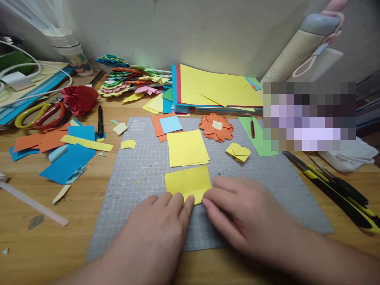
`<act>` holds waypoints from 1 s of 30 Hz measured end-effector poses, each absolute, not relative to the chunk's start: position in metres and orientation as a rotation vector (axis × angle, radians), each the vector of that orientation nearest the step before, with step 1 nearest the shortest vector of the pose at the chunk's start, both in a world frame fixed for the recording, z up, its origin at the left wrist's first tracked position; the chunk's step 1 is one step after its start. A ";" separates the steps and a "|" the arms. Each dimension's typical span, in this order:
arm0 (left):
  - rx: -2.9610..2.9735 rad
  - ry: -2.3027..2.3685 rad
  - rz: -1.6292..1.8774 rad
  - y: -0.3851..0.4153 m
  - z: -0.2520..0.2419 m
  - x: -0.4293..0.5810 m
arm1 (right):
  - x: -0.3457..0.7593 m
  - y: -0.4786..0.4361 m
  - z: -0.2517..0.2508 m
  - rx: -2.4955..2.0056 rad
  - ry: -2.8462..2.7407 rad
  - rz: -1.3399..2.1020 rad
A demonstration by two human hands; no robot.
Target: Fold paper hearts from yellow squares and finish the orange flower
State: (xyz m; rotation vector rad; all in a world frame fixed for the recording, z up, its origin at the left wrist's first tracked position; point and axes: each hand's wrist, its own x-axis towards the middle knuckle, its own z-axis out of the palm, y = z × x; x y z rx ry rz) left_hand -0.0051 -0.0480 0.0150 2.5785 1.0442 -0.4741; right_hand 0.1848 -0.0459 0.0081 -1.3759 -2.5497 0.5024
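Note:
A yellow sheet of paper (pixel 187 180) lies on the grey cutting mat (pixel 142 221), its near edge turned up in a narrow fold. My left hand (pixel 162 223) presses along that near edge with its fingers curled over it; the thumb is mostly hidden. At the near right corner my right hand (pixel 240 213) is closed, thumb and forefinger pinching the fold. Just beyond lies a stack of yellow paper squares (pixel 187 148). An orange paper flower (pixel 208 126) with a pale square in its middle sits farther back. Right of the stack is a folded yellow paper piece (pixel 238 152).
Blue and orange paper scraps (pixel 69 162), scissors (pixel 49 114) and a black pen (pixel 100 120) lie left. Coloured sheets (pixel 213 85) and paper flowers (pixel 115 85) line the wall. Utility knives (pixel 329 186) lie right, near a green strip (pixel 261 136) under a short pencil (pixel 252 128).

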 end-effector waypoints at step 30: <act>2.603 1.062 -0.379 -0.049 0.013 -0.008 | 0.187 -0.062 0.013 -1.677 -2.636 0.231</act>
